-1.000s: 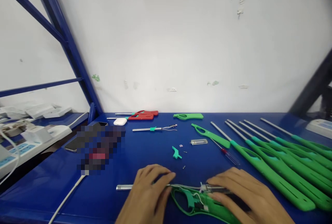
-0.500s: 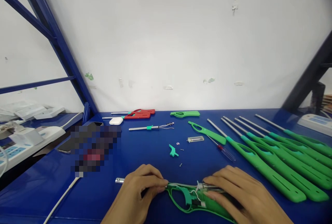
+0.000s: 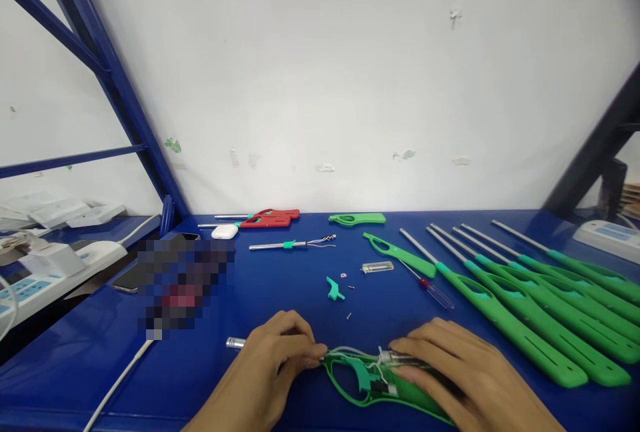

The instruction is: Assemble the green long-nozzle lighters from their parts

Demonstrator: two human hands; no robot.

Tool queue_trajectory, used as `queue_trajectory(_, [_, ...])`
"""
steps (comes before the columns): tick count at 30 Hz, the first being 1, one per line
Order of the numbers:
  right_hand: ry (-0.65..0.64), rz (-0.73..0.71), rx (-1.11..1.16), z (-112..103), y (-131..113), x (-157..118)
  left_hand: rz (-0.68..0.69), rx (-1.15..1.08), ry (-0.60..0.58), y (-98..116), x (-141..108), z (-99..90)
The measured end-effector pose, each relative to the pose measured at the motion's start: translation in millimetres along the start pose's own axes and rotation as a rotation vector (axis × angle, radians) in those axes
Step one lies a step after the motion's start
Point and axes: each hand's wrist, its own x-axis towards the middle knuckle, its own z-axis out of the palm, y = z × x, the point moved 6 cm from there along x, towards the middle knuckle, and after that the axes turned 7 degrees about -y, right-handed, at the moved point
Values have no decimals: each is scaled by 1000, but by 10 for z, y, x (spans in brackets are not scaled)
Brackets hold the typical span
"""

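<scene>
A green lighter handle half (image 3: 420, 402) lies open-side up near the front edge, with a teal trigger (image 3: 361, 376), white wires and a small black-and-white part inside. My left hand (image 3: 270, 365) pinches the metal tube (image 3: 235, 343) where it meets the handle's left end; the tube's tip sticks out to the left. My right hand (image 3: 465, 372) is closed over the handle's right part, its fingers and thumb around a clear fuel tank (image 3: 397, 359) with a metal-like end. The palm hides the rest of the tank.
Beyond are a loose teal trigger (image 3: 334, 289), screws (image 3: 349, 316), a clear tank (image 3: 378, 267), a green shell (image 3: 400, 255), a screwdriver (image 3: 437, 292) and a loose tube (image 3: 277, 246). Several green lighters (image 3: 520, 325) lie right; red lighters (image 3: 267, 221) and a phone (image 3: 130, 277) lie left.
The left hand and the tube tip have shifted slightly up and right. The thin wire by the handle's left end now bows upward. Both hands keep their holds.
</scene>
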Motion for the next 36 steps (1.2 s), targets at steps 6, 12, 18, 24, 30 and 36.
queue_trajectory(6, [-11,-2,-7,28,7,-7,-27,-1,-67,0,47,13])
queue_trajectory(12, [26,-18,-43,-28,-26,24,-18,87,-79,9,8,17])
queue_trajectory(18, [9,4,-45,42,14,-43,41,235,-38,180,-19,82])
queue_trajectory(24, [-9,33,-2,46,37,-53,199,223,-85,257,53,307])
queue_trajectory(30, [-53,55,59,-67,-12,-5,257,241,-49,255,29,305])
queue_trajectory(36, [-132,83,152,2,6,-58,273,252,-49,233,7,313])
